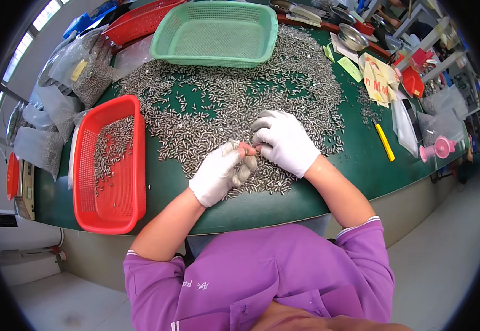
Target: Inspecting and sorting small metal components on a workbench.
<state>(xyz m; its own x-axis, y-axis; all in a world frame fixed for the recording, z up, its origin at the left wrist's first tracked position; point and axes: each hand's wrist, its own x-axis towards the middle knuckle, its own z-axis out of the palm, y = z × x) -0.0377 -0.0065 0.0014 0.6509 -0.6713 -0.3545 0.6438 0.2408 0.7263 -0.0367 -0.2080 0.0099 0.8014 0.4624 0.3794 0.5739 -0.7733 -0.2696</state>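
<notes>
Small silvery metal parts (196, 135), short and pin-like, lie in a wide loose spread over the green table. Above the near part of that spread, my left hand (221, 170) wears a white glove with bare fingertips, its thumb and fingers pinched together. My right hand (285, 142), gloved the same way, has its fingers curled, and its fingertips meet those of the left. Whatever is pinched between them is too small and covered to make out. To the left, a red plastic basket (140, 160) holds a thin heap of the same metal parts.
A green mesh basket (215, 59) stands on the spread's far side. Plastic bags of parts (38, 149) pile up at the left. On the right lie a yellow-handled cutter (384, 142), paper notes (350, 69), a metal bowl (353, 37) and a pink spool (444, 147).
</notes>
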